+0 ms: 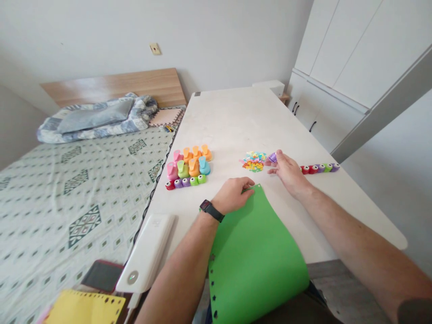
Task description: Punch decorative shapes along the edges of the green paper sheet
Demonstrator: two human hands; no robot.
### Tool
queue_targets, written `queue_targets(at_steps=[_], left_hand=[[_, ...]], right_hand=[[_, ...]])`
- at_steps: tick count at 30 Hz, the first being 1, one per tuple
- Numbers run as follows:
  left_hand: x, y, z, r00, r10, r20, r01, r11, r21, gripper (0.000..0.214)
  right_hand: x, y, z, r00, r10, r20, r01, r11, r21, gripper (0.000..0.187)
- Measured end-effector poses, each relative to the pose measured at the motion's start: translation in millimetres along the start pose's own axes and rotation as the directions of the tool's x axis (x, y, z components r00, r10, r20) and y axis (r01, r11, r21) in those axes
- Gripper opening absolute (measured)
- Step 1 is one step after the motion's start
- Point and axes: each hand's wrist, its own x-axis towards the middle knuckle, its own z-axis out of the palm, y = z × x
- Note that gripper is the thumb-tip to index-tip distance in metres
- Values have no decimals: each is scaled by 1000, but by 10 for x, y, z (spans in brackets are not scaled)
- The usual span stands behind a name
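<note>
My left hand (pixel 234 194), with a dark watch on the wrist, pinches the far edge of a green paper sheet (pixel 256 252). The sheet droops over the table's near edge, and punched shapes run down its left side. A small hole shows at its far corner. In my right hand (pixel 289 174) is a small purple craft punch (pixel 272 157), held by the fingers just right of a pile of colourful paper cutouts (pixel 254 161). The punch is apart from the sheet.
Several large lever punches (pixel 194 167) and a row of small punches (pixel 186 182) stand on the table's left. Another row of small punches (pixel 313 169) lies at right. Near the left edge are a white device (pixel 148 252), a dark phone (pixel 103 274) and punched yellow paper (pixel 84 308).
</note>
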Motion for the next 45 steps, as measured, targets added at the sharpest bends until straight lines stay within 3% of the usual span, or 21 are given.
queue_targets(at_steps=[7, 13, 19, 24, 28, 31, 35, 39, 45], left_hand=[[-1, -5, -4, 1000, 23, -2, -23, 1000, 19, 29], [7, -22, 16, 1000, 15, 7, -15, 1000, 6, 28], [-4, -68, 42, 998, 53, -22, -53, 999, 0, 28], [0, -76, 63, 997, 70, -32, -69, 997, 14, 25], [12, -86, 111, 997, 58, -42, -55, 996, 65, 20], [6, -96, 154, 998, 21, -52, -19, 999, 49, 25], [-6, -110, 180, 999, 11, -39, -9, 998, 55, 34], [4, -127, 198, 996, 75, -54, -71, 995, 71, 43], [23, -165, 247, 992, 99, -77, -93, 992, 80, 45]], right_hand=[[-123, -239, 42, 982, 89, 167, -101, 993, 63, 55], [-173, -224, 75, 965, 79, 252, -117, 983, 141, 44], [-183, -244, 185, 949, 74, 307, -88, 996, 30, 41], [-114, -428, 583, 897, 2, 442, 105, 970, -218, 32], [-47, -560, 1040, 827, -43, 561, 372, 790, -488, 14], [-8, -616, 1355, 760, 43, 648, 513, 573, -639, 11], [39, -625, 1651, 710, 147, 689, 617, 342, -709, 19], [68, -575, 1811, 689, 172, 704, 664, 241, -708, 22], [76, -476, 1854, 685, 135, 715, 687, 204, -697, 24]])
